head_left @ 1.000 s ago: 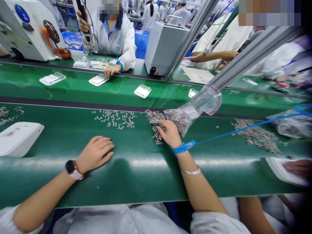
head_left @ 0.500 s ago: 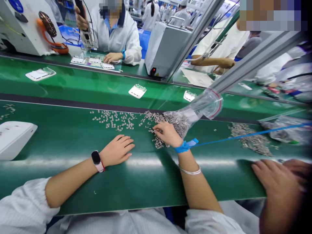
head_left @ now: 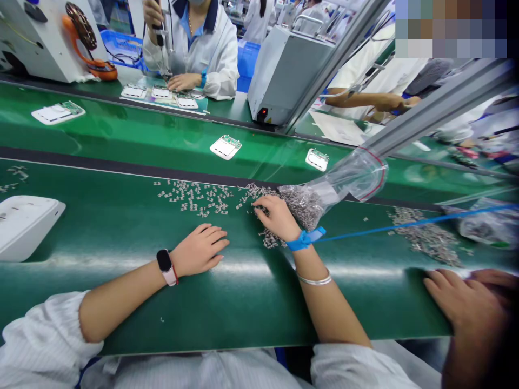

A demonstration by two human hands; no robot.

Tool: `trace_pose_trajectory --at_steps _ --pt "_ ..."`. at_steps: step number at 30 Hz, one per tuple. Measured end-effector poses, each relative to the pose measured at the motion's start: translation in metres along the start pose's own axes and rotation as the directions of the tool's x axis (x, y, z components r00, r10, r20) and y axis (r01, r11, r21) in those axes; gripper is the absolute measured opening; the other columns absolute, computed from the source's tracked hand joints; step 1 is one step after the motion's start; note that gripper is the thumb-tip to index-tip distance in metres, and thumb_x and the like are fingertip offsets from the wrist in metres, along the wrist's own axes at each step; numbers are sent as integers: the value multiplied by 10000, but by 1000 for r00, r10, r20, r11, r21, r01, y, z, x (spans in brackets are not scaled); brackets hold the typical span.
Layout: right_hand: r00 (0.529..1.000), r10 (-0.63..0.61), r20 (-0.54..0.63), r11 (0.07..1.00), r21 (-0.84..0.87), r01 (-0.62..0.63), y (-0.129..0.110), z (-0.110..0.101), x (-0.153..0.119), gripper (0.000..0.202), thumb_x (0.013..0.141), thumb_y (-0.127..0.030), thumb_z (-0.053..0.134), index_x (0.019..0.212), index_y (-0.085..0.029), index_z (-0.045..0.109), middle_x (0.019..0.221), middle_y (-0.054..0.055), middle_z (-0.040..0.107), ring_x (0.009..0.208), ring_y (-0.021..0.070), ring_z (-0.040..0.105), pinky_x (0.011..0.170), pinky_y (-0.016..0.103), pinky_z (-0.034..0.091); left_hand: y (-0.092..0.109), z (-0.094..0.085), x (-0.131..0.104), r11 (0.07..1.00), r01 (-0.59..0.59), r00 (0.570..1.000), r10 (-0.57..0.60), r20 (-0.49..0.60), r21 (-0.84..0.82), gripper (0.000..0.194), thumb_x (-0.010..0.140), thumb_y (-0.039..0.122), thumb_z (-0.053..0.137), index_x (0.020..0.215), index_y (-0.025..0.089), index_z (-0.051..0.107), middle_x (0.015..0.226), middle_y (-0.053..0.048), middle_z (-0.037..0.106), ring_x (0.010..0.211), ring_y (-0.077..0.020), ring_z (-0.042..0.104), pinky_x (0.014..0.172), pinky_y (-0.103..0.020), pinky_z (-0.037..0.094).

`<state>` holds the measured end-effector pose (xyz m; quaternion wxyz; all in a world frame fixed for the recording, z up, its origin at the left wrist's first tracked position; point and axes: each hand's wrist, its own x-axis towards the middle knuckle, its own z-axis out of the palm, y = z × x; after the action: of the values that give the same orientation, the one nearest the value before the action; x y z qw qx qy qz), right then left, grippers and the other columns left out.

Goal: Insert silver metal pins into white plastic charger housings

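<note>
At center, the right hand (head_left: pixel 278 217), half-curled, touches a pile of small metal parts (head_left: pixel 271 238) beside a clear bag (head_left: pixel 310 202) full of them; whether it grips any, I cannot tell. The left hand (head_left: pixel 200 250), loosely open and empty, lies left of center on the green worktop (head_left: pixel 243 302).

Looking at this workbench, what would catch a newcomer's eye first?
Probably the small metal parts, scattered loosely on the green bench top ahead of the left hand, with the right hand over a denser pile beside a clear plastic bag. Next, the bright blue wrist strap on the right wrist, its cord running off to the right.
</note>
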<state>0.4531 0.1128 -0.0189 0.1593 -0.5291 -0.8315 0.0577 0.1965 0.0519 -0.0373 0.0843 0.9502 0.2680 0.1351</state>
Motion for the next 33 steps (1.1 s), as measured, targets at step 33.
trace_pose_trajectory --at_steps 33 --pt "976 -151 156 987 -38 159 -22 20 38 155 827 -190 515 818 -181 670 864 67 639 864 199 555 793 346 391 -1 1 -1 1000 7 1000 -7 -14 -22 287 861 289 445 1106 159 516 1171 -94 534 1105 -237 451 954 -401 316"
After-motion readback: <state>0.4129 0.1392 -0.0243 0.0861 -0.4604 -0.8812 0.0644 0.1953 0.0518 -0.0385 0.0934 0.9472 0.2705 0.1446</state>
